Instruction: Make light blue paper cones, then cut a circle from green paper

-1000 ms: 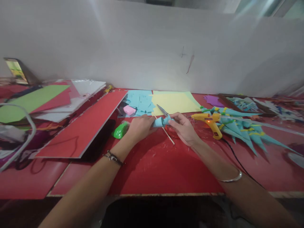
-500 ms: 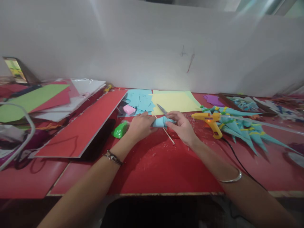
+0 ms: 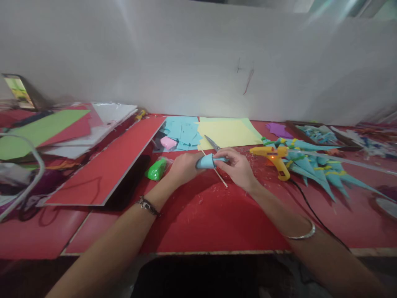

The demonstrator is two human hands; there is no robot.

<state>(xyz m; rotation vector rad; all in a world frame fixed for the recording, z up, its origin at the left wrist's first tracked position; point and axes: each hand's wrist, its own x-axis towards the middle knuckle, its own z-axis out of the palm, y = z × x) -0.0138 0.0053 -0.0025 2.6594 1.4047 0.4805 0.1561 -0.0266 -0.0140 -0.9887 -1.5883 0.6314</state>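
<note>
Between my hands is a piece of light blue paper (image 3: 206, 162), curled into a small tube or cone above the red table. My left hand (image 3: 185, 167) is closed on its left end, and that end is partly hidden by the fingers. At the other end, my right hand (image 3: 234, 164) pinches the paper's edge between thumb and fingers. A thin white stick (image 3: 221, 178) lies on the table just under the paper. Behind my right hand, scissors (image 3: 211, 142) show their grey blades; their handles are covered.
A yellow glue gun (image 3: 274, 157) with a lit orange light stands to the right, before blue paper cones (image 3: 319, 174). A green packet (image 3: 156, 169) and tilted red board (image 3: 118, 161) are at left. Blue paper pieces (image 3: 181, 128) and yellow sheets (image 3: 229, 131) lie behind.
The blue paper has turned between my hands, and its right part now looks narrower. My right fingers have shifted slightly on its edge. Things on the table have stayed in place.
</note>
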